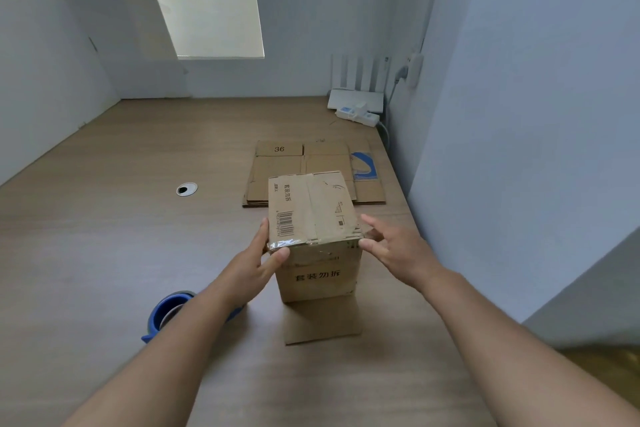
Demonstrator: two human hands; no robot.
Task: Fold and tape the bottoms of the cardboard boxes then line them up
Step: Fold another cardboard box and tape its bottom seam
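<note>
A brown cardboard box [313, 218] stands upside down on the wooden table, its folded bottom facing up with clear tape along the seam and over the near edge. One loose flap lies flat on the table toward me. My left hand [263, 258] grips the box's near left top corner. My right hand [391, 246] touches the near right top corner with its fingertips, fingers spread. A blue tape dispenser [166, 312] lies on the table to the left, partly hidden under my left forearm.
A stack of flattened cardboard boxes [287, 163], one marked 36, lies behind the box. A round cable hole [187, 189] is in the table at the left. A white power strip [356, 116] and router sit at the back right by the wall.
</note>
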